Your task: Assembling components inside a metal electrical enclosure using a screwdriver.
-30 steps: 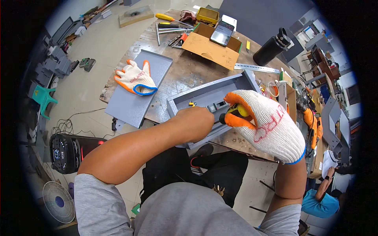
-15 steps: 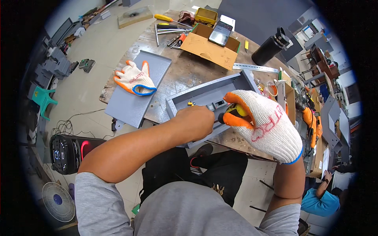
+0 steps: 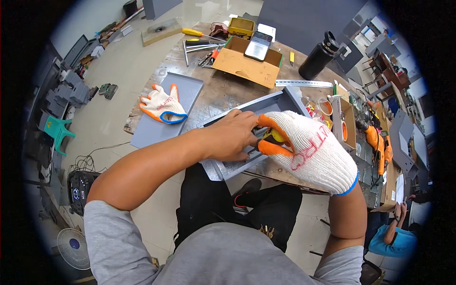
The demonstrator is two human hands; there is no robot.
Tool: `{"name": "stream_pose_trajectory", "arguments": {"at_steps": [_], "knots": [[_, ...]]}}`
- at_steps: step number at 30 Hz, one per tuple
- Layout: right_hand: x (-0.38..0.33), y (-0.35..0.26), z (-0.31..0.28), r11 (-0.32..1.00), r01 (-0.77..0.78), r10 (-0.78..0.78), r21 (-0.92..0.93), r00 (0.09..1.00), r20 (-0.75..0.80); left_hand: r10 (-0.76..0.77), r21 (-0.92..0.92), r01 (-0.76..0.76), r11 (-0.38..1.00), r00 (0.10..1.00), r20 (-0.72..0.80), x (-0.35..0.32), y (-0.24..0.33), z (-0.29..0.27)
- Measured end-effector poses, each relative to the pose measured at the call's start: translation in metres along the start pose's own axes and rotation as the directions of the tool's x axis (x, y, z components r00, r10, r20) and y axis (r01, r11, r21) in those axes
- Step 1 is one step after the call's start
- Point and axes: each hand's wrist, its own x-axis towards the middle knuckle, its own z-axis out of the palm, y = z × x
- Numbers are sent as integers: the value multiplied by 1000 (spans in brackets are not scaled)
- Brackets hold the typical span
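The bare left hand [image 3: 230, 135] has uncurled and meets the gloved right hand [image 3: 316, 149] over a grey metal box [image 3: 216, 171].
Loosely fisted half a second ago, the left now stretches its fingers across the box at mid-frame, close beside the yellow-and-black hand tool [image 3: 277, 137], bringing both hands to work there; its palm faces down, and whether its fingers grip anything is hidden. The right hand angles in from the lower right, back upward, fingers wrapped around the tool. A loose work glove [image 3: 164, 105] lies on a grey metal panel [image 3: 186, 84], left of centre on the counter [image 3: 213, 97].
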Motion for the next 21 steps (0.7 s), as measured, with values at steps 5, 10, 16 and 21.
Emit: {"name": "stream_pose_trajectory", "arguments": {"at_steps": [5,10,16,21], "knots": [[-6,4,1,998,-58,58,-6,998,8,-90,-209,126,970,981,175,3,-4,10],[-7,-2,-8,991,-126,128,-47,990,49,-47,-138,59,989,995,87,5,0,18],[-5,-4,-7,996,-66,66,-61,998,2,-159,-242,240,940,936,313,20,4,27],[-5,-4,-2,994,-56,52,-89,998,-39,-165,-299,300,906,900,403,24,4,30]]}}
